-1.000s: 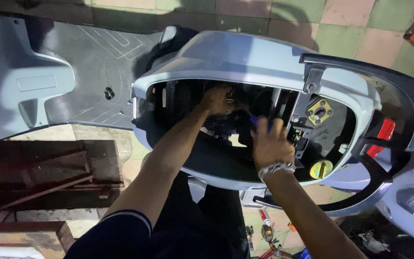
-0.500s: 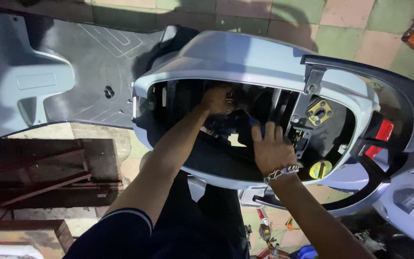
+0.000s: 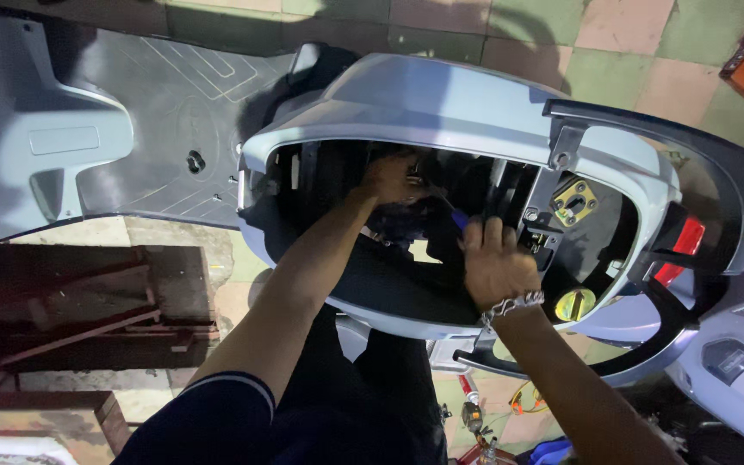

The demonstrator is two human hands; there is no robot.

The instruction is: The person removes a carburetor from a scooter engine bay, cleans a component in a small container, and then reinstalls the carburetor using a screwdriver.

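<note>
Blue-handled tool (image 3: 458, 220) sits clenched in your right hand (image 3: 494, 265) (a metal bracelet (image 3: 514, 303) circles that wrist), its tip lost in the dark. Your left hand (image 3: 391, 179) reaches deeper into the open scooter body (image 3: 441, 108); whether its grip is closed, you can't tell. Pale grey shell rims the cavity, red tail light (image 3: 680, 245) to your right, tiled floor (image 3: 622, 43) beyond.
</note>
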